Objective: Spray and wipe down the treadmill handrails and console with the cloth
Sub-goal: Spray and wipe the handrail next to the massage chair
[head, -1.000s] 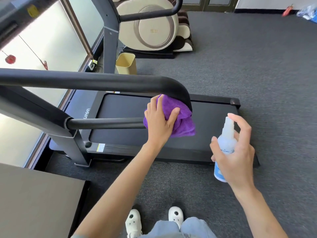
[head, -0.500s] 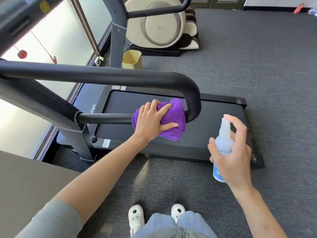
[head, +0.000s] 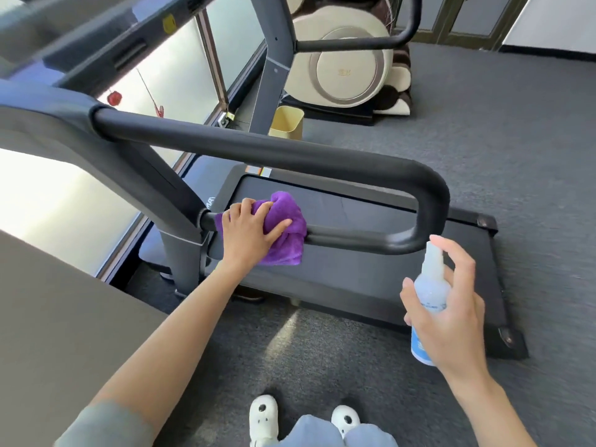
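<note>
A black looped handrail (head: pixel 290 156) of the treadmill runs across the middle, curving back at the right into a lower bar (head: pixel 354 240). My left hand (head: pixel 250 232) grips a purple cloth (head: pixel 290 221) wrapped around the lower bar, close to the grey upright post (head: pixel 180 246). My right hand (head: pixel 451 317) holds a small white spray bottle (head: pixel 430 285) upright, right of the rail's bend, with the index finger raised over the nozzle. The console (head: pixel 64 30) shows partly at the upper left.
The treadmill belt (head: pixel 371 279) lies below the rail on grey carpet. A far handrail (head: pixel 354 43), a yellow bin (head: pixel 287 122) and a cream massage chair (head: pixel 348 69) stand behind. A brown surface (head: pixel 58 333) fills the lower left. My white shoes (head: pixel 264 414) are at the bottom.
My left hand has slid the purple cloth leftward along the lower bar, from the rail's bend to near the upright post. The right hand and bottle have kept their pose.
</note>
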The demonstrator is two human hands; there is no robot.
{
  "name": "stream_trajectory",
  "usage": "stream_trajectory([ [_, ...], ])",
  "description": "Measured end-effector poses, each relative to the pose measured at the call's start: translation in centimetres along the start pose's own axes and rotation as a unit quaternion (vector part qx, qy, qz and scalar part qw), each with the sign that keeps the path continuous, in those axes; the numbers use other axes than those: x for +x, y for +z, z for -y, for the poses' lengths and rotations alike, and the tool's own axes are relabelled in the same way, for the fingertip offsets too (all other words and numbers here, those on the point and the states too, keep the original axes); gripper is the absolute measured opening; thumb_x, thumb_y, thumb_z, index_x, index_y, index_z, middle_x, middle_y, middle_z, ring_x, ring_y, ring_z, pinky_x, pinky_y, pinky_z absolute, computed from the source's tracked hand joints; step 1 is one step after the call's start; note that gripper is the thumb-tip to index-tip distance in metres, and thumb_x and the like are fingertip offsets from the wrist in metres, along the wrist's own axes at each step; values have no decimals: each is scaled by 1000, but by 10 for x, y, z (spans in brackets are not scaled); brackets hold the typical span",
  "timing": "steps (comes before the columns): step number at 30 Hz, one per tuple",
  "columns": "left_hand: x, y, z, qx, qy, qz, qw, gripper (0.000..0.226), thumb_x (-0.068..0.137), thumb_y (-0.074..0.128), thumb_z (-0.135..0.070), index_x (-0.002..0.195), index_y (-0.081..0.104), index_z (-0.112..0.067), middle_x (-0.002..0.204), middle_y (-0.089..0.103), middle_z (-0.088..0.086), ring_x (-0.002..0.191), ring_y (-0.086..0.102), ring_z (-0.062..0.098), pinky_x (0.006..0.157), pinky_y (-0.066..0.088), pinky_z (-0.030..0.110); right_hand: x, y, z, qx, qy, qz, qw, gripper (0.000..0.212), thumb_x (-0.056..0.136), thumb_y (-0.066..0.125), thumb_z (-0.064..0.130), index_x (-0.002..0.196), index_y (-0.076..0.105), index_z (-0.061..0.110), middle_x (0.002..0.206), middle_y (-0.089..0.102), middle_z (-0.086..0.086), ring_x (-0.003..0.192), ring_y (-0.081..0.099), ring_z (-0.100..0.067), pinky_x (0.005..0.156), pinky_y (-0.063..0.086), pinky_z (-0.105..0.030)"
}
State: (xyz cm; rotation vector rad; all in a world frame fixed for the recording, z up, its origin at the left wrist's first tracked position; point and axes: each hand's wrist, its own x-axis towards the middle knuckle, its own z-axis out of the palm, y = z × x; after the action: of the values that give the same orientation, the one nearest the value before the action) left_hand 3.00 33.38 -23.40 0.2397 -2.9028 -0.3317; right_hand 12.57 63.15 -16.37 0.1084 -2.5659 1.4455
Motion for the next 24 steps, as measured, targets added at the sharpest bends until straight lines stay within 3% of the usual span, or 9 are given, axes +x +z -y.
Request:
stream_trajectory([
  [3, -2, 6, -18, 14, 56, 49, 997, 83, 76, 32, -86, 132, 54, -29, 137, 49, 5, 124, 41, 35, 107, 28, 51, -5, 5, 3, 1, 12, -7, 1000, 74, 87, 69, 9, 123, 37, 64, 93, 64, -4, 67, 64, -40, 77, 56, -51],
  [8, -8, 15, -44, 11, 74, 24, 997, 76, 74, 44, -83, 130, 55, -32, 133, 51, 3, 123, 41, 36, 105, 29, 52, -10, 15, 7, 5, 22, 2, 1000, 74, 87, 69, 10, 123, 37, 65, 89, 65, -9, 68, 65, -38, 79, 52, -38],
  [11, -2, 10, -33, -17, 85, 29, 996, 65, 81, 51, -74, 127, 56, -29, 127, 52, 2, 118, 45, 31, 97, 32, 44, -6, 19, 13, 7, 11, 9, 1000, 73, 87, 70, 7, 124, 39, 61, 92, 65, -6, 69, 66, -38, 78, 56, -46],
  [13, -3, 3, -31, -79, 41, 4, 996, 54, 85, 55, -65, 122, 59, -25, 121, 56, 1, 111, 48, 27, 91, 34, 40, -2, 21, 17, 13, 3, 8, 1000, 76, 87, 70, 8, 123, 36, 66, 101, 67, -5, 72, 67, -38, 80, 56, -47],
  [16, -14, -4, -33, -228, -76, -74, 968, 41, 87, 64, -51, 111, 63, -17, 109, 61, 4, 100, 53, 26, 85, 40, 41, 5, 22, 19, 17, -11, 1, 1000, 77, 86, 71, 9, 124, 35, 67, 108, 68, -5, 78, 68, -39, 83, 52, -27],
  [18, -25, -13, -34, -423, -177, -142, 877, 26, 90, 63, -44, 102, 61, -21, 100, 63, 0, 95, 58, 22, 83, 44, 38, 9, 22, 21, 19, -14, -4, 1000, 76, 85, 71, 11, 124, 37, 67, 112, 68, 1, 81, 69, -40, 81, 49, -26],
  [20, -29, -29, -34, -586, -273, -177, 742, 13, 94, 57, -45, 99, 56, -33, 96, 64, -12, 92, 62, 8, 82, 45, 26, 12, 23, 22, 27, -5, -2, 1000, 77, 84, 73, 10, 124, 39, 67, 122, 66, 8, 89, 70, -43, 87, 46, -34],
  [22, -27, -46, -31, -664, -326, -216, 637, 21, 94, 50, -53, 104, 54, -35, 101, 65, -15, 95, 63, 2, 83, 48, 20, 14, 24, 22, 31, 1, 0, 1000, 77, 84, 74, 9, 124, 41, 66, 121, 67, 9, 92, 70, -43, 87, 47, -36],
  [24, -18, -65, -28, -707, -332, -255, 570, 43, 89, 48, -62, 114, 53, -28, 113, 65, -5, 103, 63, 7, 92, 50, 28, 16, 25, 21, 31, 1, 2, 1000, 77, 83, 74, 10, 124, 41, 66, 116, 69, 8, 90, 70, -42, 85, 47, -30],
])
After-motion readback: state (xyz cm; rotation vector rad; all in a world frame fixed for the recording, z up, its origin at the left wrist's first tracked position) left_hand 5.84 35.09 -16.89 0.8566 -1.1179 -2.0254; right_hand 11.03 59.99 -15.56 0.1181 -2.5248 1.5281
